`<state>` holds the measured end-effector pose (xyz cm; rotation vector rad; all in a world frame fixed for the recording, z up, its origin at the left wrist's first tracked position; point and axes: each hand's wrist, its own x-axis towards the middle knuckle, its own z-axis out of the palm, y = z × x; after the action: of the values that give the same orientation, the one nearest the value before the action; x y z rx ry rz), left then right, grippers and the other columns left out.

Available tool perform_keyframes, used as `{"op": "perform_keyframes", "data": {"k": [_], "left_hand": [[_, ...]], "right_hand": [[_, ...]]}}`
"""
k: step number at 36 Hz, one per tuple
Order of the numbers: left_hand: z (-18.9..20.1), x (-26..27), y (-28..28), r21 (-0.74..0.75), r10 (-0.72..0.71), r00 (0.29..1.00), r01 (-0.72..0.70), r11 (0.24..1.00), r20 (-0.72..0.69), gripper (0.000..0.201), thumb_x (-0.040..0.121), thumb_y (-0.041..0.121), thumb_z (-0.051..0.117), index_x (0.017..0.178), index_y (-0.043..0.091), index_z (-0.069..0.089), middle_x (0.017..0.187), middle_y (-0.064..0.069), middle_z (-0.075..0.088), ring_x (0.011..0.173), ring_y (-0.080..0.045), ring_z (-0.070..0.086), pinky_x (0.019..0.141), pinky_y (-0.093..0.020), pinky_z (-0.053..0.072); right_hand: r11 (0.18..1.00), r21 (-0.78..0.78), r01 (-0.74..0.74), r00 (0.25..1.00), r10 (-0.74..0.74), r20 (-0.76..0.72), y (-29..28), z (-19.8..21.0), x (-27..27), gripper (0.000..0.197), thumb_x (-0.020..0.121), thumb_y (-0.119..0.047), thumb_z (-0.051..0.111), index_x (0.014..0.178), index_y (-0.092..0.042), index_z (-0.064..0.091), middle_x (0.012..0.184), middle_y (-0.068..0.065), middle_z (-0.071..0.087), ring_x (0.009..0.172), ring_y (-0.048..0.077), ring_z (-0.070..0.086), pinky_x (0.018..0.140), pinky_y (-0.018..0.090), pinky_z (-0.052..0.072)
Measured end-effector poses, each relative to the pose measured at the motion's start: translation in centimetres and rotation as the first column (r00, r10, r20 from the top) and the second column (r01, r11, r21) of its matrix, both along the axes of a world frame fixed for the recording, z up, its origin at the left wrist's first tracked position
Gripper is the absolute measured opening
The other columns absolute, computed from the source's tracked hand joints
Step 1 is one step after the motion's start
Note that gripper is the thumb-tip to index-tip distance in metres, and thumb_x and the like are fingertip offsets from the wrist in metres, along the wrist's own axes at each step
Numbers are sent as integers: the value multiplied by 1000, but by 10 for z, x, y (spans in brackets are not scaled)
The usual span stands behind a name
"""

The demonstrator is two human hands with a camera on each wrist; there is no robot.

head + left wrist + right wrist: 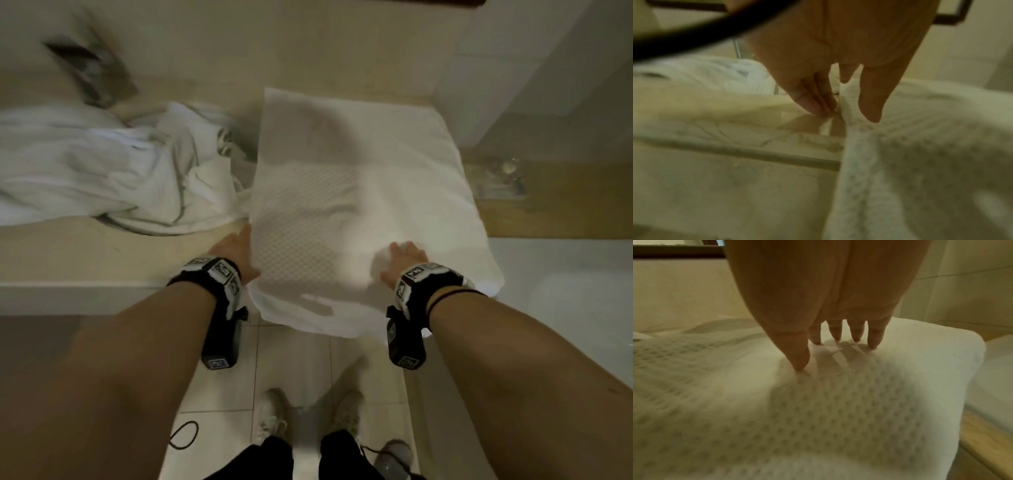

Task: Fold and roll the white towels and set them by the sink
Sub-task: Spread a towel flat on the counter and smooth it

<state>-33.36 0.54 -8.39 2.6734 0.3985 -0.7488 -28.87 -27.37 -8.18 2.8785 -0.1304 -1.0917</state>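
A white waffle-weave towel (342, 205) lies flat on the beige counter (102, 253), and its near end hangs over the front edge. My left hand (241, 253) is at the towel's left edge. In the left wrist view this hand (846, 112) holds that edge (855, 146) between thumb and fingers. My right hand (406, 257) rests on the towel's near right part. In the right wrist view its straight, spread fingertips (855, 339) press into the cloth (818, 410). A heap of crumpled white towels (102, 171) lies on the counter to the left.
A white basin or tub surface (565, 291) adjoins the counter at the right, with a blurred glass or metal fixture (503, 174) behind it. A dark blurred object (85, 72) sits at the back left. On the tiled floor below are my shoes and a black cable (183, 435).
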Motion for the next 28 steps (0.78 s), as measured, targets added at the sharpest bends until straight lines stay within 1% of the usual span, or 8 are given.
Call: {"op": "perform_keyframes", "data": {"k": [4, 7, 10, 16, 18, 22, 25, 28], "left_hand": [[0, -2, -6, -241, 186, 982, -185, 953, -18, 65, 85, 17, 64, 137, 9, 25, 114, -12, 56, 99, -29, 56, 83, -35, 45], [-3, -7, -1, -251, 171, 985, -171, 953, -23, 53, 84, 14, 62, 126, 8, 30, 108, -15, 62, 95, -32, 60, 84, -41, 51], [-3, -13, 0, -252, 151, 989, -144, 957, 9, 49, 86, 11, 59, 126, 7, 31, 106, -15, 61, 97, -33, 60, 85, -41, 51], [-17, -32, 5, -358, 301, 950, -254, 898, 81, 32, 84, 15, 62, 101, 13, 35, 87, -3, 55, 82, -23, 53, 73, -34, 45], [-24, -44, 5, -425, 366, 930, -317, 848, 36, 35, 83, 16, 66, 102, 13, 36, 86, -1, 55, 85, -22, 54, 74, -31, 44], [-45, -70, -2, -512, 395, 918, -351, 784, -23, 46, 78, 9, 70, 110, 13, 37, 105, -12, 62, 94, -27, 61, 87, -38, 52], [-51, -79, -5, -443, 364, 931, -314, 840, 29, 51, 84, 8, 63, 125, 14, 34, 96, -9, 57, 88, -27, 59, 78, -30, 47], [-52, -81, -6, -381, 331, 941, -279, 881, 76, 48, 89, 10, 58, 131, 13, 35, 106, -11, 58, 100, -32, 59, 86, -34, 46]], "right_hand": [[1000, -2, 23, 1000, -23, -19, 28, -2, -8, 74, 89, -37, 50, 148, -17, 10, 152, 12, 9, 140, 36, 14, 114, 43, 21], [999, -43, 10, 999, -12, -34, 45, -4, -14, 75, 93, -39, 45, 150, -14, 2, 154, 13, 3, 143, 36, 6, 117, 43, 15], [1000, -25, -8, 999, 7, -45, 51, -4, -17, 81, 91, -35, 49, 151, -19, -3, 156, 11, -6, 144, 38, 1, 117, 48, 14], [995, 51, -80, 993, 84, -83, 76, 0, -30, 56, 99, -40, 24, 150, -31, 2, 157, 5, -17, 144, 38, -12, 116, 52, 1], [992, 56, -114, 990, 119, -77, 76, -4, -30, 57, 100, -39, 28, 151, -26, 6, 157, 10, -13, 144, 40, -8, 116, 52, 3], [977, -35, -210, 974, 206, -92, 68, -16, -27, 74, 93, -44, 44, 150, -29, 1, 156, 18, -12, 141, 49, 1, 113, 58, 14], [972, -43, -231, 971, 228, -77, 67, -16, -29, 77, 92, -45, 45, 150, -29, -3, 156, 18, -13, 141, 49, 0, 113, 59, 14], [973, 0, -231, 973, 231, -24, 68, -16, -29, 79, 92, -44, 49, 151, -30, -3, 157, 16, -12, 142, 47, 1, 114, 59, 13]]}}
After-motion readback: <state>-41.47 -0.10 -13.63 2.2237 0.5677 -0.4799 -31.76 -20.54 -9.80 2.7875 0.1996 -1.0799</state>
